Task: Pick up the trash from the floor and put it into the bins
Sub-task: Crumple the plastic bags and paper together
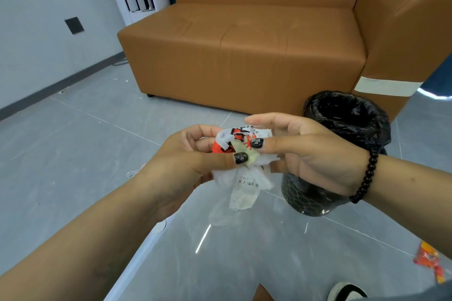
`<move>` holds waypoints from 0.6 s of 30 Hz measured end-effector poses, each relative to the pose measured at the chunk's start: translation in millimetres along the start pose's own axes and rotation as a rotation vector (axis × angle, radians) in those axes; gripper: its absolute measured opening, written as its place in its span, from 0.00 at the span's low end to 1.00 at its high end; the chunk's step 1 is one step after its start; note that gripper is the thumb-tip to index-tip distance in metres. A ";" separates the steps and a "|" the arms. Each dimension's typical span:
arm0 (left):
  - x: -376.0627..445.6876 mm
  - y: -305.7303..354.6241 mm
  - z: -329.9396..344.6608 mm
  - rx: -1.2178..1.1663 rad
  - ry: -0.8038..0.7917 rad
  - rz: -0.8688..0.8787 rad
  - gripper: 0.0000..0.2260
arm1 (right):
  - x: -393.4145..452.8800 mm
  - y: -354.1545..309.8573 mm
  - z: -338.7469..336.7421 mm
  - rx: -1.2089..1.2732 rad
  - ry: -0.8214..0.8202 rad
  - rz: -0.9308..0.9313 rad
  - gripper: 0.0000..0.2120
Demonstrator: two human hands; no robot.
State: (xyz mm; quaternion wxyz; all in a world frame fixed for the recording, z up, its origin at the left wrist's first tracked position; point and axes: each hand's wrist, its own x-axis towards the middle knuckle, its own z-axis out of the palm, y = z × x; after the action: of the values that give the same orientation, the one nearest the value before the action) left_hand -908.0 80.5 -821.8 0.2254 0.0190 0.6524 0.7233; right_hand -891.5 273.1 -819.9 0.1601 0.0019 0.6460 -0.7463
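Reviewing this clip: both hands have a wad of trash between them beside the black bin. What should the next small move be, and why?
Probably carry the bundle of wrappers and tissue right, over the black-lined bin, and let go. The left hand and right hand both pinch it already, and the bin's open mouth sits just behind the right hand. One orange wrapper lies on the floor for afterwards.

I hold a crumpled wad of trash [241, 154], white tissue, printed paper and red wrapper, just left of the black-lined bin [347, 115]; another red wrapper [429, 261] lies on the floor
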 end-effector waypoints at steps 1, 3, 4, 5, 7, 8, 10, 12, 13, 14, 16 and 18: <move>-0.6 -0.5 0.6 0.001 0.001 0.003 0.24 | 0.2 0.6 0.3 0.007 -0.005 0.021 0.18; -0.4 -1.6 1.0 0.007 0.027 0.000 0.26 | 0.6 0.9 0.6 0.020 -0.004 0.018 0.15; -0.8 -1.5 1.5 0.009 0.035 -0.005 0.26 | 0.8 0.4 0.8 0.016 0.009 0.006 0.16; -0.5 -1.7 1.8 0.012 0.039 -0.009 0.25 | 0.8 -0.3 0.8 0.006 0.028 -0.008 0.18; 0.0 -2.5 2.5 0.035 0.035 -0.030 0.24 | 1.3 -0.9 0.4 0.003 0.064 -0.027 0.20; -0.2 -2.8 3.1 0.060 0.013 -0.054 0.22 | 1.8 -0.9 0.0 0.025 0.077 -0.031 0.20; -1.9 -3.1 4.9 0.100 -0.077 -0.123 0.15 | 3.2 -0.5 0.0 0.095 0.095 -0.025 0.21; -3.4 -2.6 7.8 0.053 -0.138 -0.194 0.12 | 4.1 0.5 0.4 0.142 0.116 -0.012 0.21; -3.8 -2.4 9.0 0.013 -0.148 -0.216 0.12 | 4.1 0.8 0.7 0.130 0.129 -0.018 0.19; -4.2 -2.2 10.4 -0.018 -0.156 -0.227 0.13 | 4.4 1.3 0.4 0.080 0.145 -0.044 0.16; -4.1 -1.3 12.4 -0.073 -0.164 -0.238 0.14 | 3.8 2.1 -1.3 -0.188 0.194 -0.181 0.12; -3.0 0.2 11.7 -0.145 -0.155 -0.251 0.15 | 3.8 3.8 -2.3 -0.512 0.218 -0.389 0.12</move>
State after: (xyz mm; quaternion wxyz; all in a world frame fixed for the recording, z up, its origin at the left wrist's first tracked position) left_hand -901.7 90.4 -819.1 0.3646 -0.0234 0.5764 0.7310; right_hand -894.6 274.0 -824.8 -0.0599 -0.0820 0.8142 -0.5717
